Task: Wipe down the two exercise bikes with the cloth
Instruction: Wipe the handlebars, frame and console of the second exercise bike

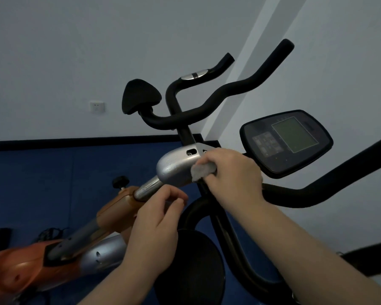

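Note:
An orange and silver exercise bike (pixel 110 210) runs from lower left to centre, ending in a silver housing (pixel 174 167) below its black handlebars (pixel 229 91). My right hand (pixel 233 175) presses a small grey cloth (pixel 204 171) against the right side of that housing. My left hand (pixel 161 214) sits just below the chrome post (pixel 146 190), fingers curled and pinched together; whether it touches the post is unclear. A second bike's black console (pixel 288 139) and handlebar (pixel 330 183) show at right.
A black round seat (pixel 191 267) lies under my forearms. Blue floor mats (pixel 42 183) cover the ground up to a white wall with a socket (pixel 96 106). A black knob (pixel 120 181) sticks up from the orange frame; a pedal (pixel 51 233) is at lower left.

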Demonstrator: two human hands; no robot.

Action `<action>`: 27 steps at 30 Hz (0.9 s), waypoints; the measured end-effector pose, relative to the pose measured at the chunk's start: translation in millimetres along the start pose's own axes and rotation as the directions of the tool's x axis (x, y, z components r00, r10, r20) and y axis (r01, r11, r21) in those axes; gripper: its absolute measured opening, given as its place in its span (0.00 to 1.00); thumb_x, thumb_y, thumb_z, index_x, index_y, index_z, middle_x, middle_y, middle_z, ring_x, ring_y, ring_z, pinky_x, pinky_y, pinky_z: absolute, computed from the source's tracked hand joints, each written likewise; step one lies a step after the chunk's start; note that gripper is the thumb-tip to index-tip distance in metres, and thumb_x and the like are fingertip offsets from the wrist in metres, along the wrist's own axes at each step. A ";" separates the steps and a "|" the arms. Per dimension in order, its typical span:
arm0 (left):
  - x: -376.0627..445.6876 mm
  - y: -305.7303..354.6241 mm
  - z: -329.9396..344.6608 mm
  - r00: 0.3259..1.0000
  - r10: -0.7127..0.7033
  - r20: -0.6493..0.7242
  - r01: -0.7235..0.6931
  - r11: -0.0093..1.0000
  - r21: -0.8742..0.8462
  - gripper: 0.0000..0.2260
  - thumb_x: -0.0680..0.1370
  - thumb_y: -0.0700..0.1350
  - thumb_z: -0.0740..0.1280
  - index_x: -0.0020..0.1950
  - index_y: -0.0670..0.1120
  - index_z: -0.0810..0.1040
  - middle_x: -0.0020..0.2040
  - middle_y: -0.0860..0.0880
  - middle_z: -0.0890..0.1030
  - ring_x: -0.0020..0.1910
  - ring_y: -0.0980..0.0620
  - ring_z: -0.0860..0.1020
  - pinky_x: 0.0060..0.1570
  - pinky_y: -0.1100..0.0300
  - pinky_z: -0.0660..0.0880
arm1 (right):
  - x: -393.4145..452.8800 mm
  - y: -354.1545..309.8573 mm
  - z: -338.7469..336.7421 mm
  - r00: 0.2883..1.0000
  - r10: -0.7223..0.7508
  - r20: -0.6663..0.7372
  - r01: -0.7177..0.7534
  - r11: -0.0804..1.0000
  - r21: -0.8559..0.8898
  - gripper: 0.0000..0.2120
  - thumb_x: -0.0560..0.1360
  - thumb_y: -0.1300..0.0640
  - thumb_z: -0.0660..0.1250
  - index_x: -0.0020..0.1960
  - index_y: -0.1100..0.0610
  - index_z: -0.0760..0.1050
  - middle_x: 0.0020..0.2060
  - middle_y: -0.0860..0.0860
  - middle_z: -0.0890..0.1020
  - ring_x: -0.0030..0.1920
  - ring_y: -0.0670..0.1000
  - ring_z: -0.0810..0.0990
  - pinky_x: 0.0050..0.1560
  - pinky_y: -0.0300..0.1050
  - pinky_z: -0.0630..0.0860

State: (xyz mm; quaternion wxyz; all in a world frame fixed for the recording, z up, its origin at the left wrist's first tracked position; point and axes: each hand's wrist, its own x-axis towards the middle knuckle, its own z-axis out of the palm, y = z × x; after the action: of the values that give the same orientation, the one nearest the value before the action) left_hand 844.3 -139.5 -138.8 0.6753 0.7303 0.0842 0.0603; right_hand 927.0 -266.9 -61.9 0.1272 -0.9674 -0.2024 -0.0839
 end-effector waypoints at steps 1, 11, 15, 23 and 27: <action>0.9 -0.5 0.2 1.000 0.007 0.010 -0.007 1.000 0.000 0.13 0.69 0.59 0.58 0.44 0.56 0.78 0.41 0.54 0.82 0.41 0.56 0.79 0.43 0.49 0.77 | -8.2 -1.1 -0.9 0.997 -0.081 0.019 0.080 0.997 0.008 0.09 0.68 0.59 0.69 0.45 0.47 0.81 0.43 0.43 0.83 0.47 0.47 0.79 0.46 0.44 0.73; 1.8 -0.1 -1.2 0.999 0.013 0.048 -0.013 1.000 -0.006 0.13 0.69 0.60 0.57 0.44 0.57 0.78 0.41 0.55 0.81 0.42 0.58 0.79 0.41 0.55 0.74 | -12.9 14.2 -20.7 0.976 0.054 0.213 -0.090 0.983 0.162 0.14 0.71 0.39 0.65 0.39 0.47 0.81 0.45 0.41 0.80 0.47 0.41 0.77 0.51 0.46 0.74; 1.5 1.4 -1.9 0.998 0.007 0.059 -0.006 1.000 -0.020 0.13 0.69 0.60 0.57 0.44 0.57 0.78 0.41 0.54 0.81 0.40 0.58 0.79 0.39 0.57 0.72 | -2.5 8.9 -8.3 0.990 -0.017 0.142 0.005 0.997 0.079 0.09 0.67 0.42 0.72 0.40 0.47 0.79 0.45 0.42 0.79 0.46 0.44 0.77 0.49 0.46 0.75; 1.6 2.5 -2.5 0.998 0.014 0.061 -0.015 1.000 0.010 0.12 0.70 0.58 0.58 0.44 0.56 0.78 0.40 0.54 0.81 0.40 0.57 0.79 0.41 0.53 0.75 | 5.5 11.5 -7.2 0.987 0.008 0.161 -0.033 0.987 0.158 0.12 0.66 0.49 0.76 0.43 0.47 0.74 0.44 0.44 0.76 0.45 0.45 0.75 0.44 0.44 0.73; 1.5 0.8 -3.3 0.997 0.013 0.077 -0.014 1.000 0.025 0.10 0.71 0.56 0.58 0.44 0.56 0.78 0.40 0.55 0.81 0.40 0.57 0.79 0.41 0.53 0.75 | -1.3 -0.8 2.3 0.995 -0.034 0.097 0.037 0.999 -0.028 0.13 0.65 0.48 0.74 0.43 0.45 0.72 0.41 0.42 0.74 0.44 0.48 0.74 0.40 0.43 0.67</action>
State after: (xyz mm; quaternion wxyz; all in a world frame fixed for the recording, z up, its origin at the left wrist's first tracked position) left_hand 845.2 -136.0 -137.8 0.6682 0.7411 0.0540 0.0357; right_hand 925.7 -266.0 -64.2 0.1014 -0.9683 -0.2242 -0.0425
